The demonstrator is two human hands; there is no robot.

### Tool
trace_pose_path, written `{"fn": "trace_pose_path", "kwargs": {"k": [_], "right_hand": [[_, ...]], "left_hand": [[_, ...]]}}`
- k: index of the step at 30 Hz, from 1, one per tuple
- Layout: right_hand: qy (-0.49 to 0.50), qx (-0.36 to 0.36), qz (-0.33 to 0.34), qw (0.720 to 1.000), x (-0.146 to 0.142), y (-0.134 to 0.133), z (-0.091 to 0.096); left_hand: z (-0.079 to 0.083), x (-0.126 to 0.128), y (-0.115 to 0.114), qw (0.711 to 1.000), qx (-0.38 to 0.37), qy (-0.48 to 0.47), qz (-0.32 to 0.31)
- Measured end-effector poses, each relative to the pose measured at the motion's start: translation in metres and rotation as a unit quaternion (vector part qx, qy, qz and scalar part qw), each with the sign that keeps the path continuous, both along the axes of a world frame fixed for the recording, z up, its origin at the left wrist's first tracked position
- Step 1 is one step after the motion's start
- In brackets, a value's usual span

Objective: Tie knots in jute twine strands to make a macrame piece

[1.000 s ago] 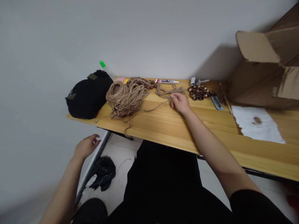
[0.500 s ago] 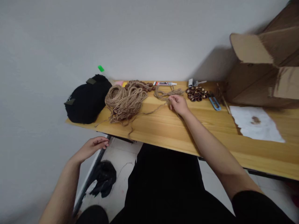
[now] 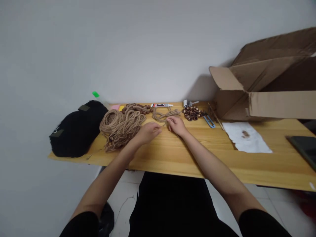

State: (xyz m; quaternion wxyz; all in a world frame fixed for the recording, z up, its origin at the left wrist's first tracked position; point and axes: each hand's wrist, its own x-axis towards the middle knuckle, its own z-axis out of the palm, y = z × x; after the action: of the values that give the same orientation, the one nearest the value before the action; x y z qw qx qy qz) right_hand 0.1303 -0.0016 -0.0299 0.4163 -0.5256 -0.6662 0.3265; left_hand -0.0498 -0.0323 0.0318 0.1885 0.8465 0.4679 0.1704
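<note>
My right hand (image 3: 176, 125) is closed in a pinch on a strand of jute twine (image 3: 164, 124) above the table. My left hand (image 3: 149, 132) is also closed, its fingertips at the same strand, just left of the right hand. A large tangled bundle of jute rope (image 3: 120, 128) lies left of my left hand, partly covered by the wrist. Behind both hands sits a smaller loose loop of rope (image 3: 158, 116). A pile of brown hollow pieces (image 3: 192, 113) is to the right of that loop.
A glue tube (image 3: 160, 105) lies near the wall. Blue thread snips (image 3: 208, 120), a stained white tissue (image 3: 249, 141) and a cardboard box (image 3: 229, 105) stand to the right. A black cloth item (image 3: 79, 131) occupies the table's left end. A dark flat object (image 3: 304, 148) lies far right.
My left hand has come up from beside the table edge to the twine near my right hand. The right hand keeps its pinch. The view has shifted right and upward.
</note>
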Motion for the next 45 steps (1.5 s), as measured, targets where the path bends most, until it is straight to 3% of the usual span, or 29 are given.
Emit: {"fn": "trace_pose_path", "kwargs": {"k": [4, 8, 14, 23, 27, 29, 31, 35, 38, 41, 45], "right_hand": [[0.010, 0.005, 0.006, 1.000, -0.001, 0.000, 0.001], [0.017, 0.011, 0.005, 1.000, 0.000, 0.001, 0.003], [0.011, 0.021, 0.000, 1.000, 0.001, 0.000, 0.006], [0.033, -0.007, 0.002, 0.999, 0.001, 0.001, 0.005], [0.047, -0.020, -0.010, 0.999, 0.001, 0.003, 0.003], [0.037, -0.018, -0.009, 0.999, 0.001, 0.004, 0.003], [0.023, -0.013, -0.010, 1.000, 0.002, 0.004, 0.004], [0.010, -0.001, -0.018, 1.000, 0.003, 0.006, 0.003], [0.003, -0.004, -0.019, 1.000, 0.003, 0.005, 0.003], [-0.012, -0.010, -0.017, 1.000, 0.003, 0.005, 0.004], [-0.017, -0.012, -0.011, 1.000, 0.004, 0.005, 0.006]], "left_hand": [[-0.023, 0.028, 0.023, 0.996, 0.027, 0.082, 0.029], [-0.033, 0.039, 0.032, 0.998, 0.028, 0.044, 0.039], [-0.041, 0.046, 0.035, 0.991, -0.095, -0.079, 0.048], [-0.036, 0.043, 0.033, 0.982, -0.156, -0.087, 0.064], [-0.015, 0.019, 0.028, 0.952, -0.301, -0.059, 0.002], [0.006, 0.003, 0.031, 0.931, -0.360, -0.019, -0.056], [0.033, -0.013, 0.041, 0.916, -0.393, 0.053, -0.062], [0.089, -0.034, 0.070, 0.928, -0.344, 0.140, 0.037], [0.119, -0.039, 0.084, 0.933, -0.312, 0.142, 0.113], [0.134, -0.038, 0.086, 0.938, -0.268, 0.147, 0.163], [0.138, -0.038, 0.083, 0.951, -0.212, 0.133, 0.180]]}}
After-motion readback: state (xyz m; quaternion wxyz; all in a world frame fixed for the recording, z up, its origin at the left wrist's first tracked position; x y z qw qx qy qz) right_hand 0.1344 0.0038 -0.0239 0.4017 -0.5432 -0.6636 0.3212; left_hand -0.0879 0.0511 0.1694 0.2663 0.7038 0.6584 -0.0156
